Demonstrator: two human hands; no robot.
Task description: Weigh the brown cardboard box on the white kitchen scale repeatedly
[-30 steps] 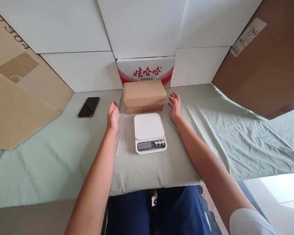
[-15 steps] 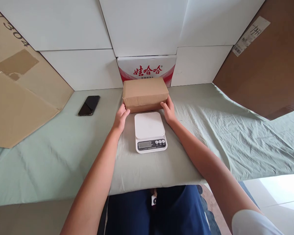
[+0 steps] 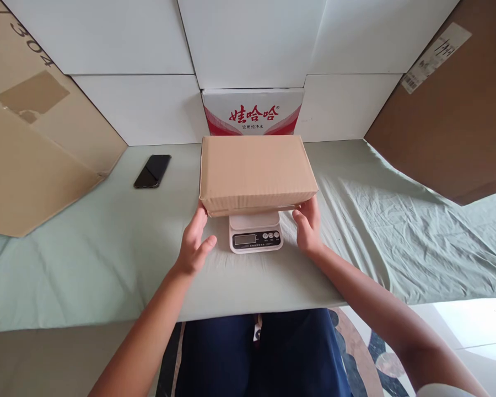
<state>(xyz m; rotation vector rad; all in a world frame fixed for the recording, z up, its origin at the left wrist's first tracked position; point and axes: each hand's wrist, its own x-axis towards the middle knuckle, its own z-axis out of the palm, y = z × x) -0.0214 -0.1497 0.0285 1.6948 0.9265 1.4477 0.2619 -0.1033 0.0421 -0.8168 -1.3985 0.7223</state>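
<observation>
A closed brown cardboard box (image 3: 256, 168) is held between my two hands over a white digital kitchen scale (image 3: 256, 223). It covers most of the weighing plate; the front panel with its blank-looking display and round buttons stays visible. My left hand (image 3: 193, 242) supports the box's left front corner with its fingers, the thumb sticking out away from the cardboard. At the right front corner, my right hand (image 3: 309, 225) grips with fingers along the side and thumb near the lower edge. Whether the box touches the plate is hidden.
A black smartphone (image 3: 152, 171) lies on the green cloth (image 3: 86, 242) to the left. Behind stands a white and red carton (image 3: 254, 99) against white panels. Large cardboard sheets flank the table at left (image 3: 37, 160) and right (image 3: 442, 121).
Both hands have lifted the cardboard box from behind the scale and brought it nearer to me, over the weighing plate. My left thumb has come off the box. The view has shifted slightly.
</observation>
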